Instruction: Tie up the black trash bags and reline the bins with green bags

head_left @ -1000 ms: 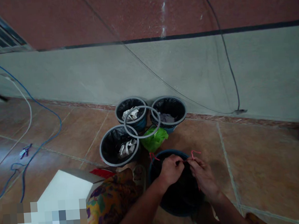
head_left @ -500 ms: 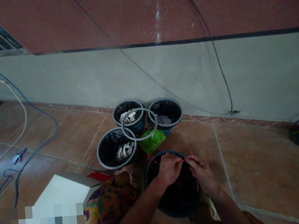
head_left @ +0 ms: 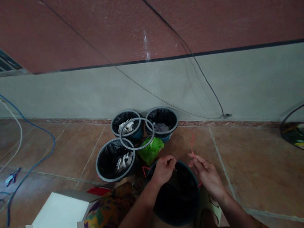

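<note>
A bin [head_left: 178,209] with a dark bag inside stands between my legs, below both hands. Over its far left rim, my left hand [head_left: 165,170] is closed in a pinch, and whatever its fingers hold is hidden. My right hand [head_left: 207,174], beyond the right rim, pinches a thin red string [head_left: 192,142] whose loose end points upward. More red shows at the bin's left rim and under my right hand. A bright green plastic bag [head_left: 151,150] lies just past the bin, partly under a loose grey ring [head_left: 153,136].
Beyond are three bins: a left one [head_left: 98,168], a back one [head_left: 113,127] and a right one [head_left: 176,124], each lined in black with scraps inside. The grey ring rests across them. A white box [head_left: 59,207], keys [head_left: 12,177] and a blue cable [head_left: 44,158] lie leftward; a coiled dark cable [head_left: 283,125] is rightward.
My hands, which met at the red string above the bin, have drawn apart. The string end now rises from my right fingers. The view has shifted slightly right and up.
</note>
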Action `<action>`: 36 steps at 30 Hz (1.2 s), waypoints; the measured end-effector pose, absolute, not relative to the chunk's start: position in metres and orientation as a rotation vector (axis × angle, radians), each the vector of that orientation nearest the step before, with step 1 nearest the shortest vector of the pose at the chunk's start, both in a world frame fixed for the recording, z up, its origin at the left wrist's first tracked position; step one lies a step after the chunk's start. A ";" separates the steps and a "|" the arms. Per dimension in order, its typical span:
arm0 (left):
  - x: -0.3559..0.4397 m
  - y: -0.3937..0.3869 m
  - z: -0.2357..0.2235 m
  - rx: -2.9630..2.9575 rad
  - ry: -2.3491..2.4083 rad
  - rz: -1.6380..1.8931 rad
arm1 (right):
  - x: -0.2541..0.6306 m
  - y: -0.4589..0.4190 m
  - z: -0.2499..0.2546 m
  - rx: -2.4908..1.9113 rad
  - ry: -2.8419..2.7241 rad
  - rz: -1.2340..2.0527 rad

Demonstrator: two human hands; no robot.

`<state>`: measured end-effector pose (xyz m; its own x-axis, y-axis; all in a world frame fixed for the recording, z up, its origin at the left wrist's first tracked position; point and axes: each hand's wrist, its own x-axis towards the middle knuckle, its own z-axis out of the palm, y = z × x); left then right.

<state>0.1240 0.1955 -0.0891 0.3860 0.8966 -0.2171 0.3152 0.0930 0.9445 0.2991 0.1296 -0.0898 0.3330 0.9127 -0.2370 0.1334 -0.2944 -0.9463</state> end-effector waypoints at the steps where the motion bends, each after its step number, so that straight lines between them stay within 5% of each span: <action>1: 0.124 0.197 -0.088 1.404 1.143 0.624 | 0.299 0.128 -0.092 -1.695 -0.961 1.068; 7: 0.114 0.208 -0.076 1.029 1.004 0.668 | 0.302 0.124 -0.099 -1.986 -1.216 0.948; 13: 0.104 0.218 -0.080 1.279 1.030 0.573 | 0.298 0.127 -0.092 -2.360 -1.639 0.674; 21: 0.107 0.230 -0.078 1.809 0.996 0.446 | 0.295 0.143 -0.080 -2.132 -1.889 0.675; 36: 0.106 0.230 -0.062 2.061 1.017 0.002 | 0.287 0.139 -0.090 -2.013 -1.540 0.765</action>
<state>0.1058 0.2299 -0.0615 0.6741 0.6611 -0.3293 0.6598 -0.3387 0.6708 0.2875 0.1388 -0.0899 0.2066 0.9687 -0.1374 0.6945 -0.2441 -0.6768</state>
